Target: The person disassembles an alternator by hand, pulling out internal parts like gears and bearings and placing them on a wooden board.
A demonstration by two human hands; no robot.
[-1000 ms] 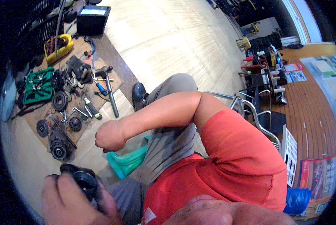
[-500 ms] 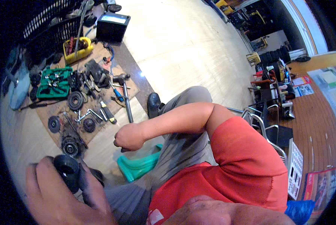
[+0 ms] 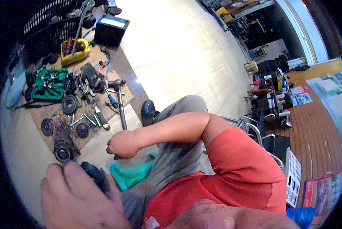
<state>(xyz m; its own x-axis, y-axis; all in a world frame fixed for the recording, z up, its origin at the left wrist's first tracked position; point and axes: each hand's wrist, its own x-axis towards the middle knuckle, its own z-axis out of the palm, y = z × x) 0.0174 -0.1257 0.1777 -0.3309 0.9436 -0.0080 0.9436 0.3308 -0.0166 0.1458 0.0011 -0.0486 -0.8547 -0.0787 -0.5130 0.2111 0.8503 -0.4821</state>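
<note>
At the lower left, my left hand (image 3: 77, 198) is closed around a black hollow cylindrical part (image 3: 95, 176), holding it up in front of the floor. Its exact kind I cannot tell, and the fingers hide much of it. My right hand (image 3: 123, 145) hovers as a fist left of my knee, with something dark showing at its underside; what it grips, if anything, is hidden. Behind that fist passes the handle end of a hammer (image 3: 120, 105), whose head lies on the brown mat (image 3: 93, 133). Below the right hand is a green plastic stool (image 3: 131, 173).
On the mat lie a green tool case (image 3: 49, 84), a toothed wheel (image 3: 82, 129), pulley-like rings (image 3: 69, 104), a utility knife (image 3: 101, 118) and a greasy housing (image 3: 62, 152). A yellow container (image 3: 75, 57), a black battery (image 3: 110, 31) and black crates (image 3: 51, 40) stand beyond.
My left hand has turned the black cylindrical part, so its open end, seen before, now faces away and its side shows. The right hand stays a fist; the whole view has shifted slightly.
</note>
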